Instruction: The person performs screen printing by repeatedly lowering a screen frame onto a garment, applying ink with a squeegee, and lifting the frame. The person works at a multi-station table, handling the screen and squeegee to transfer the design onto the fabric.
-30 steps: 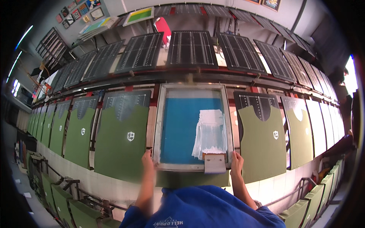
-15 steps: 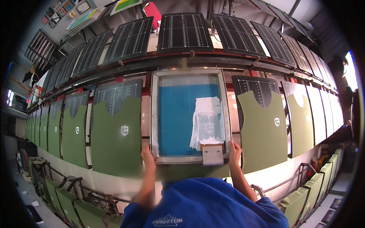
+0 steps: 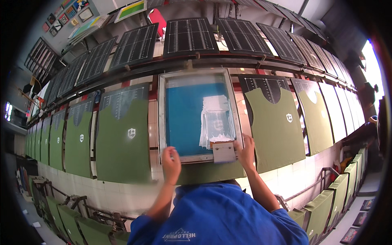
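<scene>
In front of me a screen-printing frame (image 3: 162, 118) with a blue mesh lies over a green shirt (image 3: 204, 173), whose lower part shows below it. White ink (image 3: 216, 104) covers part of the mesh on the right, around a small shield design. A squeegee (image 3: 224, 152) with a metal holder rests at the lower right of the frame, its blade edge by the ink. My left hand (image 3: 171, 165) is at the frame's lower left corner, fingers loosely bent and holding nothing. My right hand (image 3: 246, 154) is by the frame's right edge, fingers apart, the thumb side close to the squeegee.
Green shirts (image 3: 122, 151) (image 3: 275, 130) with white shield prints lie on boards to both sides. Beyond a metal rail (image 3: 134, 69) stands a row of dark marked boards (image 3: 190, 36). More green shirts on boards (image 3: 320, 208) sit behind me, and a red chair (image 3: 157, 20) stands far back.
Both hands have let go of the frame's sides. The left has moved inward near the corner, and the right has risen toward the squeegee. The view has shifted slightly.
</scene>
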`<action>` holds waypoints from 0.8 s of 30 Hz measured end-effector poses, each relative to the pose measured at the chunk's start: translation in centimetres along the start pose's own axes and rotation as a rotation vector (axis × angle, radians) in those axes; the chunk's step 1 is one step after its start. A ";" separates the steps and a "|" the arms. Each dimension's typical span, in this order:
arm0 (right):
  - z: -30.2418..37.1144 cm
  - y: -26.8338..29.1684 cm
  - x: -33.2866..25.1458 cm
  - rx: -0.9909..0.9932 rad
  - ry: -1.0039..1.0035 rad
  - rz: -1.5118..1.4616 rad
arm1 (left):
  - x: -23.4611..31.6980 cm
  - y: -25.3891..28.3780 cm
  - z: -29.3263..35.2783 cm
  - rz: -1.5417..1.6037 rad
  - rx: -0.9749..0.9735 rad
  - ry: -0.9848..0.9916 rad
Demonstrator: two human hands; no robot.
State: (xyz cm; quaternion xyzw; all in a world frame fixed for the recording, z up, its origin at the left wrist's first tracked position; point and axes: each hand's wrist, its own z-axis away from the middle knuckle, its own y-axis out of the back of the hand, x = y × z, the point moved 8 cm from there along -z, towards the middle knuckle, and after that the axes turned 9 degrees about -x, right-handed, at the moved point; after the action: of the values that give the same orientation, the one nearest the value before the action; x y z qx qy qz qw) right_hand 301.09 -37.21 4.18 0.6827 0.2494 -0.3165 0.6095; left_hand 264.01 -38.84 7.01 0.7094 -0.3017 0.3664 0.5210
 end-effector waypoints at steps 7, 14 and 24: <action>3.1 -3.4 -5.8 -0.501 0.291 0.489 | 0.6 -16.6 11.1 0.785 -1.162 0.965; -4.4 -2.4 -9.2 -0.508 0.372 0.401 | -1.8 -22.5 12.5 1.341 -0.839 1.190; -18.9 -3.9 -9.6 -0.336 0.478 0.445 | 0.2 -21.8 12.2 1.226 -0.746 1.114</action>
State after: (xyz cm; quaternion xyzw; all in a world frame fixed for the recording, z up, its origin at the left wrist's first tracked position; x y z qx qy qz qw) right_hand 294.18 -17.50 9.72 0.6654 0.2786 0.0376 0.6915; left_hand 284.26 -44.58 -6.42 -0.0701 -0.4300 0.7478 0.5009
